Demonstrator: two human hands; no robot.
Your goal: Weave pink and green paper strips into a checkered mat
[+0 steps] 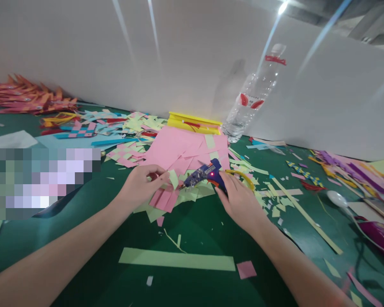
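Note:
A blue hot glue gun [202, 174] with a small red light is gripped in my right hand [238, 192]. Its nozzle points left, close to a pale green paper piece [173, 179]. My left hand [146, 183] pinches that piece between thumb and fingers. Just below lies a folded pink paper strip [164, 199]; whether it is joined to the green piece I cannot tell. Pink paper sheets [173, 147] and green scraps [195, 192] lie beneath and behind the glue gun. A long pale green strip [176, 259] rests nearer to me, beside a small pink square [246, 270].
A clear plastic bottle [256, 96] leans against the white partition [115, 51]. Yellow folded card [195, 123] lies at the back. Orange-red paper pieces [28, 96] are piled far left. A white spoon [337, 199] and a purple tool [379, 236] lie right. Paper scraps litter the green table [92, 260].

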